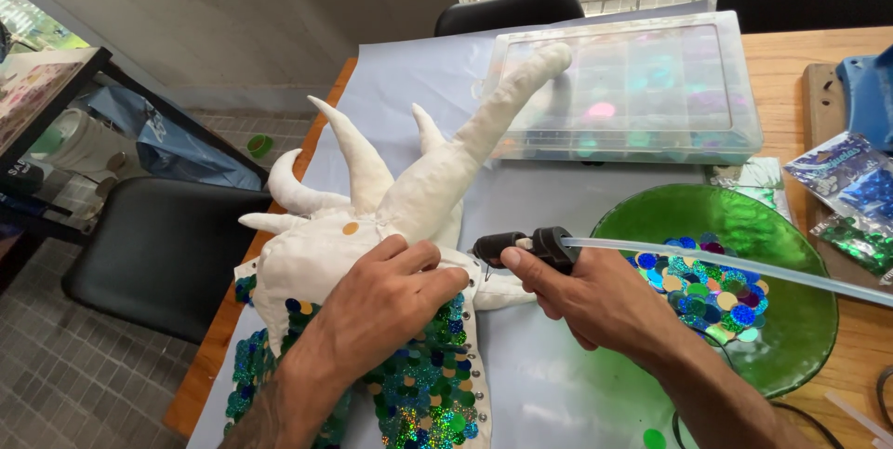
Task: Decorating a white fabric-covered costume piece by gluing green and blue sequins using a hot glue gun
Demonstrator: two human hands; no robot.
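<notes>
Head view: your left hand (386,305) presses flat on the white stuffed toy (372,226), frame centre; right hand (595,300) grips the glue gun (526,246) closed. Hot nozzle near your fingers risks a burn.

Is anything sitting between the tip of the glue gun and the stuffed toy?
Nothing visible. The glue gun in the right hand points straight at the stuffed toy, beside the left hand pressing on it.
</notes>
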